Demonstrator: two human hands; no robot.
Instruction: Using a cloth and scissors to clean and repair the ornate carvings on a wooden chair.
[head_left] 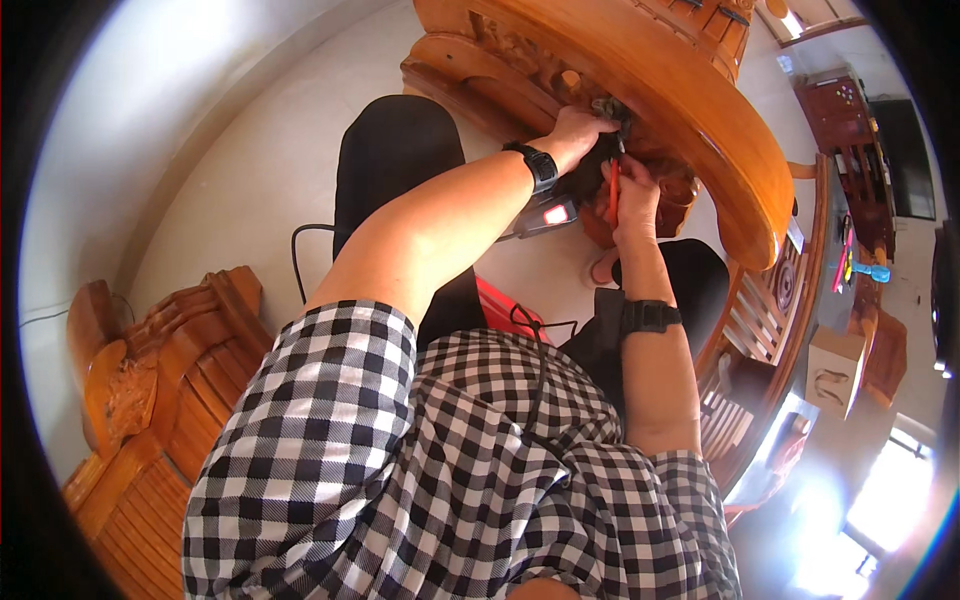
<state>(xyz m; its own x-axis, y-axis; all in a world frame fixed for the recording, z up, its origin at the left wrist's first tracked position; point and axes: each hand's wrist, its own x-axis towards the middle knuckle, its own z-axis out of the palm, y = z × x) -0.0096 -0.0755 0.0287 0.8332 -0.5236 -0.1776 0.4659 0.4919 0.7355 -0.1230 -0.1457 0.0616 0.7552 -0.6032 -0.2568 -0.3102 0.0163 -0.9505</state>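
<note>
- No text, number or sign could be read anywhere.
- The small lit panel (556, 214) showed only a red-and-white glow.
- The pale box (835, 365) carried a curved, illegible mark.

The curved wooden piece (735, 140) is cut off by the top edge. At its left side, the left hand (575, 138) covers part of a small dark thing (608, 106), too blurry to name. The right hand (638, 200) hides some of a red tool (614, 195), and its tip is lost in the dark under the piece. Below the piece, the left arm covers one end of a black device (540, 222). Far below right of the piece, glare blurs a window (890, 495).
</note>
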